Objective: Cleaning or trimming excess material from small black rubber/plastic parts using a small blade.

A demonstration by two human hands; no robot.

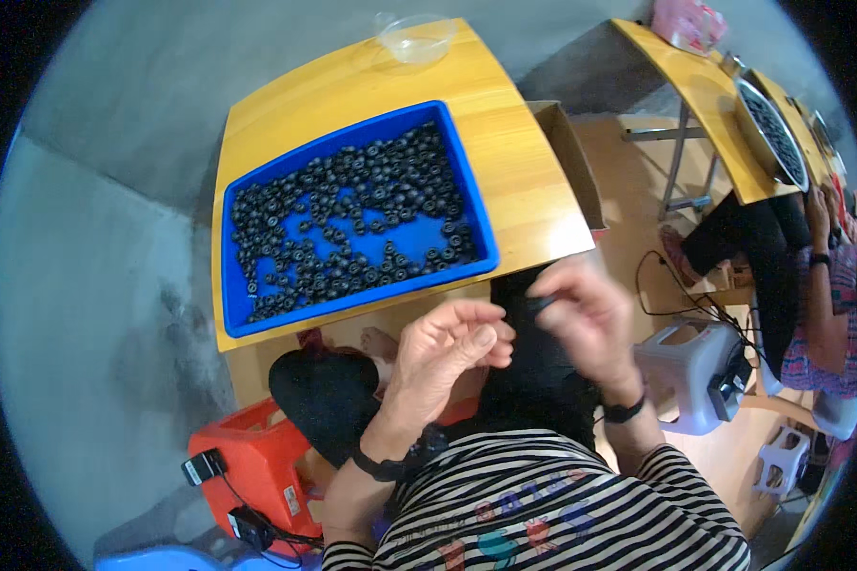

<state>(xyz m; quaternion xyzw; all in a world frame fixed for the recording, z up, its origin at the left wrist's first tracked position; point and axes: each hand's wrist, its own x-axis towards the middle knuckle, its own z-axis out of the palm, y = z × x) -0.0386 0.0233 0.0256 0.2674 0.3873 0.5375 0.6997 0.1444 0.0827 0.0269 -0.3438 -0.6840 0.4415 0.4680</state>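
A blue plastic tray (490, 243) stands on the yellow table, with many small black ring-like pieces (338, 176) spread over its floor. In front of its near right corner, above my lap, are both my hands. My left hand (448, 352) has its fingers curled toward the thumb; whatever it may hold is hidden. Close beside it, my right hand (595, 319) is blurred by motion and pinches a small black piece (540, 305) between thumb and fingers. That piece looks like those in the tray, but its details are smeared.
On the yellow table (514, 162) a clear plastic bowl (417, 43) sits at the far edge. A cardboard box (571, 152) is right of the table. A person (819, 314) sits by another table with a basin (767, 133). Red (257, 476) and grey stools (690, 371) stand around, with cables.
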